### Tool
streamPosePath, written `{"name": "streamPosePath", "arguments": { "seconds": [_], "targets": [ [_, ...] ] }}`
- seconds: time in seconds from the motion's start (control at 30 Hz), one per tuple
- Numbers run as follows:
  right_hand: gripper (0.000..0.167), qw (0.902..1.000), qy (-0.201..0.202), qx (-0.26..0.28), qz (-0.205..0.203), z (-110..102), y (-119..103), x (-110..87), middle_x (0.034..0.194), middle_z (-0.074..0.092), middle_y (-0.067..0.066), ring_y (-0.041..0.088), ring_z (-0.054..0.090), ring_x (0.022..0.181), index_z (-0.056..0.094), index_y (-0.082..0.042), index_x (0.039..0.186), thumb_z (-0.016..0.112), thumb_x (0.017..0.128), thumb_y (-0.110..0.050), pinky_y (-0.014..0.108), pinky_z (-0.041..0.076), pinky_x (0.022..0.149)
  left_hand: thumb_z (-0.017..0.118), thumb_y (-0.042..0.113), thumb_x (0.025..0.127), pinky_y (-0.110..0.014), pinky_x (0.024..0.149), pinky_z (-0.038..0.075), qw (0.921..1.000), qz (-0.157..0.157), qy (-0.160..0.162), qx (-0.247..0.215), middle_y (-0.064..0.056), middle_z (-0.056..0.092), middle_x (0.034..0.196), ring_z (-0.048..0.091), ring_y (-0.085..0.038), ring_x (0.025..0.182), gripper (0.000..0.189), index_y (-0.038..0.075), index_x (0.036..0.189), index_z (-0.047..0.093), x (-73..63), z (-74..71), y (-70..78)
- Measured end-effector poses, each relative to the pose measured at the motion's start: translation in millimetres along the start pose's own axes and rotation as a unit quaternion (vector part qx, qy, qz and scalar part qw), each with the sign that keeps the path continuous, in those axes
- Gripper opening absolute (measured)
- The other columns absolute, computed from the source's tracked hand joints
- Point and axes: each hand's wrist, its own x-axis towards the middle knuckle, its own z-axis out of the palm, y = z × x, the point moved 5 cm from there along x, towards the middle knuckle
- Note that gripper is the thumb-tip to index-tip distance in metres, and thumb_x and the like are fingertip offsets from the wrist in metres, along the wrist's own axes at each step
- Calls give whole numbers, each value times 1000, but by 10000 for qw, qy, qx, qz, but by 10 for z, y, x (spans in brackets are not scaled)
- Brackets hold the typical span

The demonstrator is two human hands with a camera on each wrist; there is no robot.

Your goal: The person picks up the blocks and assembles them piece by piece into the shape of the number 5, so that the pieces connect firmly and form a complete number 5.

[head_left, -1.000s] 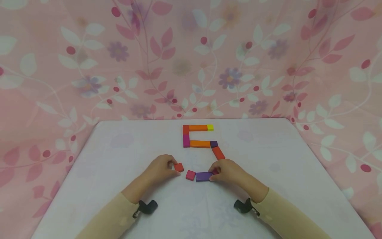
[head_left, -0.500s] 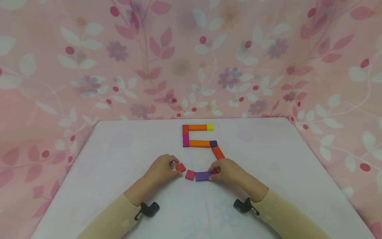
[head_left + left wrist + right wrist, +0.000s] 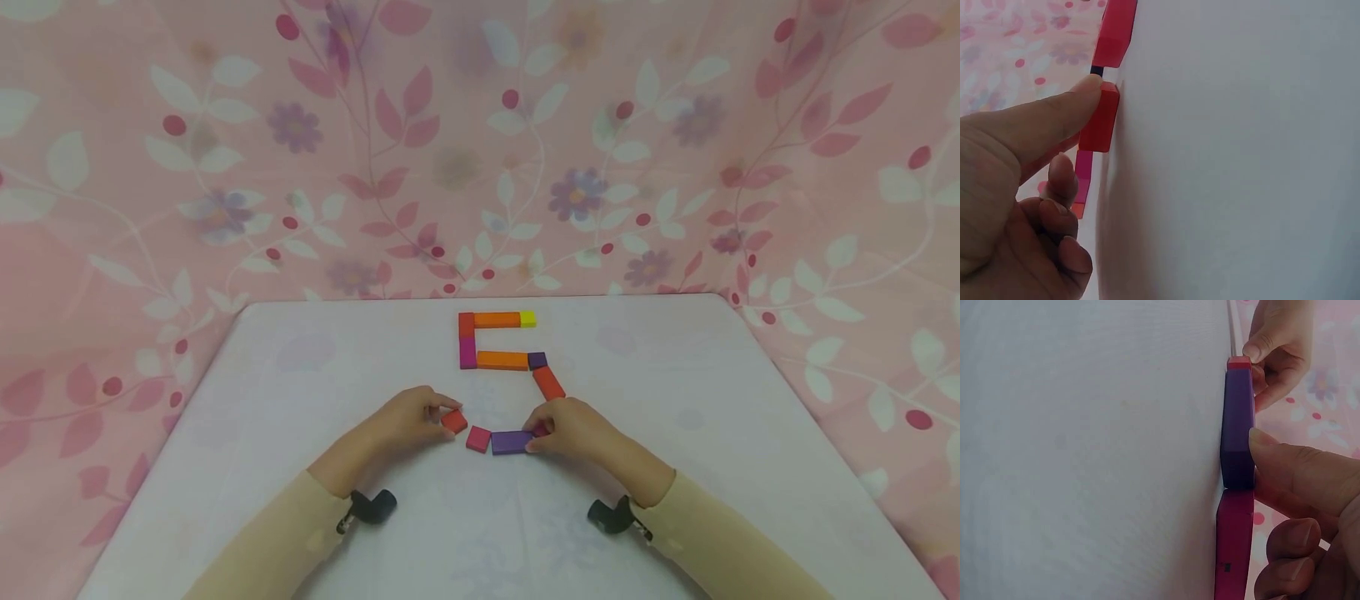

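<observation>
My left hand (image 3: 405,425) holds a small orange-red block (image 3: 453,422) between thumb and index finger, the thumb on its near side in the left wrist view. Just right of it lies a pinkish-red block (image 3: 478,439), a narrow gap between the two. That block meets the left end of a long purple block (image 3: 512,442), which my right hand (image 3: 577,429) pinches near its right end. In the right wrist view the thumb presses the purple block's side, and a magenta block (image 3: 1234,544) adjoins it. In the head view the right hand mostly hides the magenta block.
Farther back, an orange-red block (image 3: 549,383) slants from a dark purple block (image 3: 537,361). Two orange bars (image 3: 502,361), a red block (image 3: 467,324), a magenta block (image 3: 468,352) and a yellow block (image 3: 528,319) continue the line. A white cloth covers the table (image 3: 337,350); floral fabric hangs behind.
The left hand has shifted the orange-red block slightly right toward the pinkish-red one, and its index finger has straightened somewhat. The right hand stays at the purple block.
</observation>
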Motion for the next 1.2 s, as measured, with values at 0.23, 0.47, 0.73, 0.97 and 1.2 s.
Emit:
{"name": "streamPosePath", "arguments": {
  "seconds": [0.23, 0.47, 0.73, 0.97, 1.2],
  "targets": [
    [21, 10000, 32, 13, 43, -15, -21, -17, 73, 60, -8, 16, 54, 76, 80, -22, 99, 86, 80, -26, 33, 45, 70, 85, 33, 81, -35, 82, 48, 9997, 217, 135, 40, 6, 58, 93, 53, -15, 91, 40, 26, 119, 74, -14, 13, 89],
    [21, 9999, 16, 41, 112, -16, -31, -26, 74, 61, -8, 16, 54, 77, 80, -23, 99, 86, 80, -26, 33, 45, 71, 85, 34, 81, -35, 82, 48, 9997, 185, 164, 33, 6, 58, 94, 53, -16, 91, 39, 25, 117, 73, -44, 26, 130],
    [21, 10000, 20, 31, 82, -12, -29, -24, 74, 61, -8, 16, 54, 77, 80, -22, 99, 86, 80, -26, 33, 46, 71, 84, 33, 81, -34, 79, 48, 9991, 381, 165, 105, 6, 57, 93, 52, -15, 90, 42, 23, 120, 73, -49, 37, 149],
    [21, 10000, 25, 10, 60, -18, -37, -21, 73, 61, -8, 16, 54, 76, 80, -22, 99, 86, 80, -26, 33, 46, 71, 85, 33, 79, -32, 75, 48, 9979, 630, 26, 145, 8, 57, 90, 52, -14, 88, 45, 24, 122, 74, -30, 71, 244],
    [21, 10000, -3, 9, 85, -23, -45, -19, 73, 61, -8, 16, 54, 77, 80, -21, 100, 86, 80, -26, 33, 45, 71, 84, 34, 81, -29, 69, 46, 9969, 693, -224, 286, 10, 55, 87, 51, -12, 86, 38, 30, 118, 76, -16, 176, 292]
  ]
}}
